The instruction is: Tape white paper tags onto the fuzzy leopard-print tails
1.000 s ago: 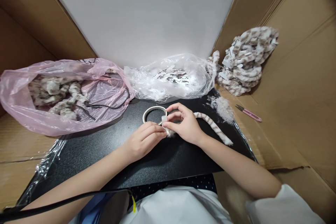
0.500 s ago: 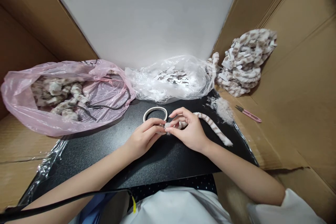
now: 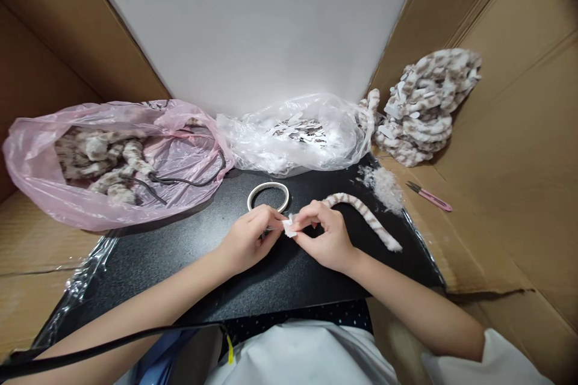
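My left hand [image 3: 250, 240] is closed in a pinch at one edge of a small white piece [image 3: 289, 227] that looks like tape or a fabric tab. From the other side, the fingertips of my right hand [image 3: 329, 237] pinch the same piece. Just beyond the fingers lies a roll of narrow tape [image 3: 286, 203], flat on the black table [image 3: 180, 271]. A curved, furry white-and-brown striped plush strip [image 3: 368, 216], like a stuffed tail, stretches right from behind my right hand. Whether its near end reaches my fingers is hidden.
A pink plastic bag [image 3: 40, 162] with striped plush pieces and dark cord stands at left. Behind the tape is a clear bag [image 3: 253, 147] of patterned pieces. At right are a plush heap [image 3: 419, 114], loose white stuffing [image 3: 383, 187] and pink-handled thread snips [image 3: 431, 197]. Cardboard walls flank the table.
The small white piece, upright between my fingertips before, is now lower and tilted, held between both pinches. My left fingers have curled in more. The furry bit beneath it is no longer visible.
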Action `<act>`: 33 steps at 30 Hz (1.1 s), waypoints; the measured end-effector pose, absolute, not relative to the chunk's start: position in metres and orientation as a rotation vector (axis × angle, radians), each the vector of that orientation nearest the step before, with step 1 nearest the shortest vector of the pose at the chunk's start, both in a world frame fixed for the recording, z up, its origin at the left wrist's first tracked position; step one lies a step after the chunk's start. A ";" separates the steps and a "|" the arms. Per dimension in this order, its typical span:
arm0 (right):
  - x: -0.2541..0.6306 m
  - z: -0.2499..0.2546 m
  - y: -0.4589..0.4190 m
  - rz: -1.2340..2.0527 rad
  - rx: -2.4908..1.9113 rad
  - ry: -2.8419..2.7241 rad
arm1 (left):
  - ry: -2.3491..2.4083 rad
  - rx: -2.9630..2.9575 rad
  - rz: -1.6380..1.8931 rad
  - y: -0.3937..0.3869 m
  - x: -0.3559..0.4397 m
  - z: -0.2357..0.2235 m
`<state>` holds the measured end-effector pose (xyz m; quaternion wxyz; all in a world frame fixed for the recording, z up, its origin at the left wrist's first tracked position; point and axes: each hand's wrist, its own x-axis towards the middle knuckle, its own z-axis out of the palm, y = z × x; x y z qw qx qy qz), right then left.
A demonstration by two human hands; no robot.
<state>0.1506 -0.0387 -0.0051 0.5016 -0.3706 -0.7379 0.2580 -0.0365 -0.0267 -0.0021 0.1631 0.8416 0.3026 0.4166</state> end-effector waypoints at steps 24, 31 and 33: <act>0.154 -0.015 -0.031 0.325 -0.758 -2.096 | 0.957 1.612 0.859 -0.027 -0.039 -0.001; 0.151 0.003 -0.013 1.159 -0.903 -1.888 | 0.971 2.298 1.056 -0.033 -0.043 0.001; 0.151 0.004 -0.010 1.345 -0.934 -1.809 | 0.925 2.386 1.129 -0.032 -0.043 0.001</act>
